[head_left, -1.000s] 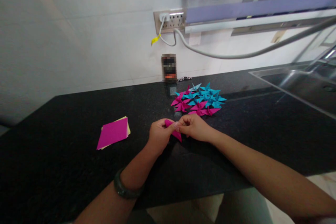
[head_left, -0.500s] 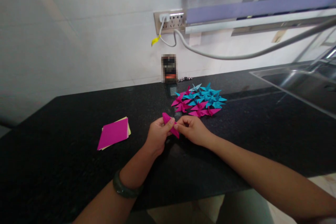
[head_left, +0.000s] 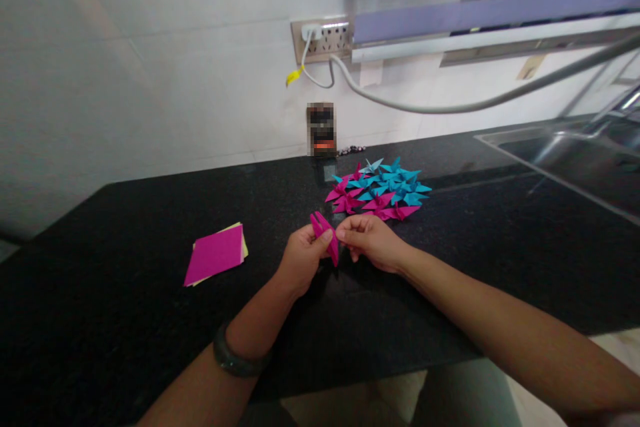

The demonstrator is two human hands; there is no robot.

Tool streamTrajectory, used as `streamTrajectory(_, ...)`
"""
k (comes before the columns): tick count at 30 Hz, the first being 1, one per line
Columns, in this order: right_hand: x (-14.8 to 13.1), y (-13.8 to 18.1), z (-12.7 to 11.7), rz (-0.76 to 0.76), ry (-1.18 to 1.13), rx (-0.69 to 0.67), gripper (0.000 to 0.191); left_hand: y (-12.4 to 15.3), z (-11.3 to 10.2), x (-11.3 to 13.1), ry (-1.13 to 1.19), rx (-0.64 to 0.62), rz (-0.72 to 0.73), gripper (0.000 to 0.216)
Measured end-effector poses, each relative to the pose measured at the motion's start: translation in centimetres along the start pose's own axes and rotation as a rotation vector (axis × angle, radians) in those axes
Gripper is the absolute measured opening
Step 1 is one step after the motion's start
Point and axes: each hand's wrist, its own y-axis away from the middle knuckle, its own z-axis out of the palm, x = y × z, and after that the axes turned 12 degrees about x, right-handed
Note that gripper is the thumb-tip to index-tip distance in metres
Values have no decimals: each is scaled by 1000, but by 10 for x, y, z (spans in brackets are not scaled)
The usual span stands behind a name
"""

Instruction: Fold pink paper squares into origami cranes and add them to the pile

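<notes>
Just above the black counter (head_left: 125,320), my left hand (head_left: 300,257) and my right hand (head_left: 373,241) meet, both pinched on a small folded magenta paper piece (head_left: 324,232). The piece stands nearly upright between the fingertips, its pointed flaps sticking up. Behind my right hand lies a pile of finished folded paper figures (head_left: 383,191), several magenta and several blue. A dark band circles my left wrist.
A stack of flat paper squares (head_left: 216,255), magenta on top and yellow beneath, lies to the left. A small dark box (head_left: 321,129) stands against the wall under a socket strip (head_left: 323,40) with cables. A steel sink (head_left: 575,160) is at the right.
The magenta piece has turned from lying slanted to standing more upright, and its flaps now show on top. Both hands have shifted slightly while keeping their pinch.
</notes>
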Motion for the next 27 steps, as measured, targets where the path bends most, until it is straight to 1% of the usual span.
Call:
streamTrajectory(3, 0, 0, -1, 107, -120, -50, 23, 1, 1, 0, 3, -16, -9, 21)
streamTrajectory(8, -1, 1, -3, 324, -308, -187, 26, 3, 2, 2, 40, -67, -35, 22)
streamTrajectory(10, -1, 2, -1, 395, -327, -197, 27, 4, 2, 3, 43, -69, -29, 22)
streamTrajectory(11, 0, 2, 0, 392, -314, -174, 28, 4, 2, 3, 41, -65, -25, 22)
streamTrajectory(12, 0, 3, 2, 356, -284, -128, 28, 4, 2, 3, 41, -56, -19, 22)
streamTrajectory(13, 0, 3, 3, 286, -234, -62, 27, 3, 3, 3, 45, -42, -13, 21)
streamTrajectory(15, 1, 5, 7, 86, -65, 101, 24, 3, 3, 2, 59, 11, -7, 21)
streamTrajectory(17, 1, 7, 9, -122, 170, 237, 16, 2, 5, 1, 66, 85, -6, 21)
streamTrajectory(19, 1, 9, 10, -310, 385, 308, 10, 1, 5, 0, 50, 144, -2, 21)
streamTrajectory(21, 1, 11, 11, -443, 513, 323, 12, 1, 5, -1, 27, 183, 13, 22)
streamTrajectory(22, 1, 11, 11, -472, 541, 321, 13, 1, 5, -1, 19, 198, 20, 23)
streamTrajectory(23, 1, 12, 11, -469, 548, 317, 13, 1, 5, -1, 14, 207, 24, 23)
streamTrajectory(27, -3, 12, 12, -301, 465, 307, 13, 1, 4, 1, 24, 190, 0, 20)
